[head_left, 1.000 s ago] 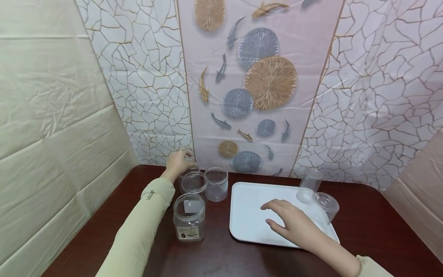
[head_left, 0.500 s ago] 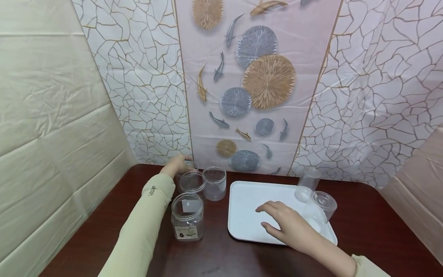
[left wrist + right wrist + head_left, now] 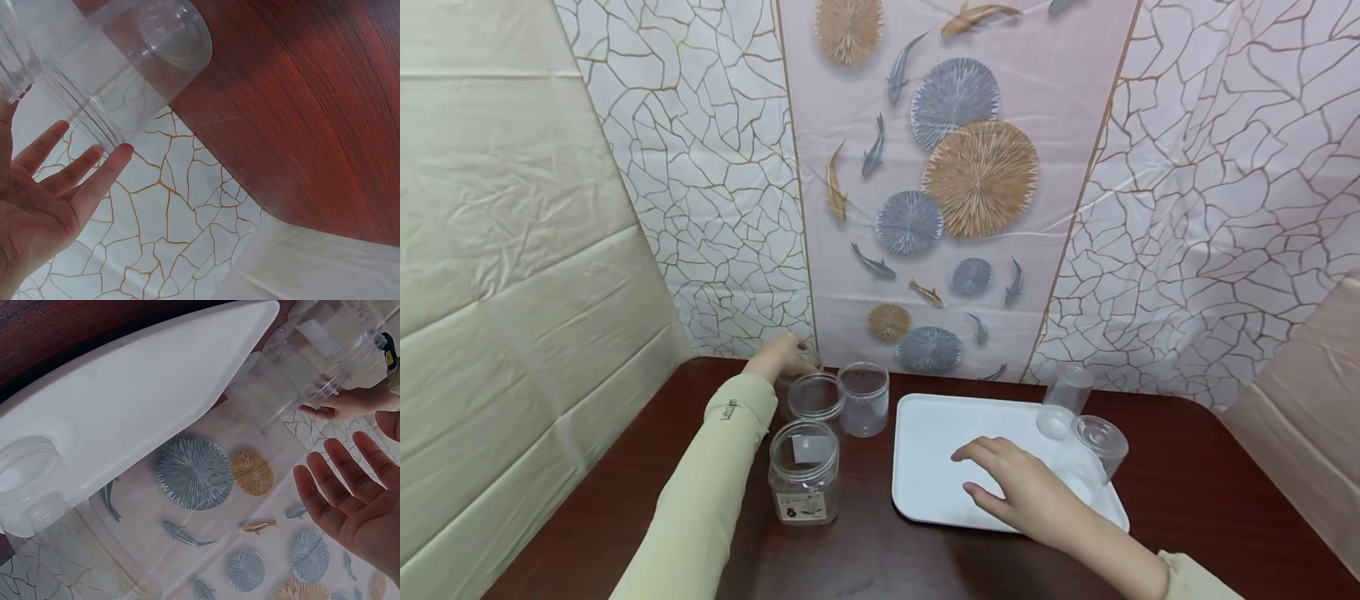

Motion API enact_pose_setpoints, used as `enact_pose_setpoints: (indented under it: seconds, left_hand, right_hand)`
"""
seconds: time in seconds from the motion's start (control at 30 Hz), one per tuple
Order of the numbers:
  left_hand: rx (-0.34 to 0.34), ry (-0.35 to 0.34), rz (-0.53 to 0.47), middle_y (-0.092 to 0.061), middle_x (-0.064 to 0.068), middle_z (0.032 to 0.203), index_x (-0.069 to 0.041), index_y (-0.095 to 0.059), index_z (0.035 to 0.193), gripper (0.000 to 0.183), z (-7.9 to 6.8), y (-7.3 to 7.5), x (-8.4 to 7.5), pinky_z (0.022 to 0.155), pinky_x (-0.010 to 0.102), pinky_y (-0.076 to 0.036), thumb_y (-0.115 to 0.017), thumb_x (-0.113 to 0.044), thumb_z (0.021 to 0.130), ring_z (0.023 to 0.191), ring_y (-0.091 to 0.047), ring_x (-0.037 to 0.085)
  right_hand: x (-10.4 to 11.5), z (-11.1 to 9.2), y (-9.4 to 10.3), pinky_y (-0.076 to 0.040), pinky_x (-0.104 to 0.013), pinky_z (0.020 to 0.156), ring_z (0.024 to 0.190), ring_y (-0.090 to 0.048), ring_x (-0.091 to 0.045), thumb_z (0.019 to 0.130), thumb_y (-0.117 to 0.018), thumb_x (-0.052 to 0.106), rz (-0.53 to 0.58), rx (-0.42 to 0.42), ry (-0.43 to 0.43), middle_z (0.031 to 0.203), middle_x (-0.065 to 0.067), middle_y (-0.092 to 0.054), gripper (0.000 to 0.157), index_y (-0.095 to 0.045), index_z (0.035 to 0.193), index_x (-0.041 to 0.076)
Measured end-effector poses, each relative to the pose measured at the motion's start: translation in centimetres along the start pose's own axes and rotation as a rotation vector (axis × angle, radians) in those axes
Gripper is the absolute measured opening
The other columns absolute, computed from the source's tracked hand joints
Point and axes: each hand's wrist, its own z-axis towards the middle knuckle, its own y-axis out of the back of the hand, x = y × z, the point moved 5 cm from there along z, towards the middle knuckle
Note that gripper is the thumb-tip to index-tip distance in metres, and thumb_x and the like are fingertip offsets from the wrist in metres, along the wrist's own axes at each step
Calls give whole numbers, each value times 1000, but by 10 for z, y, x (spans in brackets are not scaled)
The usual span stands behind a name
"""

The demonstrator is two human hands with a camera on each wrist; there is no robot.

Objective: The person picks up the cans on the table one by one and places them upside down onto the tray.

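My left hand [image 3: 777, 357] is at the far left of the table, over a clear plastic jar [image 3: 147, 69] that it partly hides in the head view. In the left wrist view its fingers [image 3: 103, 178] are spread and nearly straight, with fingertips at the jar's ridged rim; the thumb is mostly hidden. Close by stand more clear jars: an open one [image 3: 816, 398], one to its right [image 3: 865, 404], and a labelled one [image 3: 803, 483] in front. My right hand [image 3: 1026, 492] hovers over a white tray [image 3: 925, 458], fingers relaxed, holding nothing.
Clear plastic containers stand at the tray's right side, one at the back [image 3: 1070, 387] and one further forward [image 3: 1103, 442]. The dark red table [image 3: 850, 550] meets a patterned cloth backdrop [image 3: 737, 208] behind and a beige cloth [image 3: 550, 333] at left.
My left hand has come down from above the far-left jar to beside its rim. The right hand has hardly moved, and the jars and tray stand where they were.
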Motion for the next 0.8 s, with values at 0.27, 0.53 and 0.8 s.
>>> enact_pose_setpoints:
  seconds: [0.27, 0.53, 0.8]
  left_hand:
    - [-96, -9, 67, -57, 15, 118, -3, -54, 119, 60, 17, -1, 14, 86, 41, -45, -65, -37, 71, 105, -54, 32]
    - [-199, -80, 164, -58, 18, 114, -8, -50, 123, 64, 16, 9, 15, 78, 42, -47, -63, -41, 69, 97, -57, 34]
    - [-217, -154, 201, -58, 21, 111, -12, -50, 122, 64, 12, 20, 17, 69, 43, -49, -64, -45, 69, 92, -57, 37]
  right_hand:
    - [-1, 0, 2, -48, -32, 77, 94, -56, -11, 76, -65, 20, 7, 2, -7, 99, 9, -59, 27, -58, 102, 17]
    - [-2, 1, 6, -48, -32, 78, 95, -57, -12, 76, -65, 20, 9, -5, -13, 99, 8, -60, 27, -58, 102, 17]
    - [-5, 3, 10, -48, -30, 79, 95, -57, -10, 76, -66, 19, 10, -28, -19, 99, 9, -60, 27, -58, 102, 18]
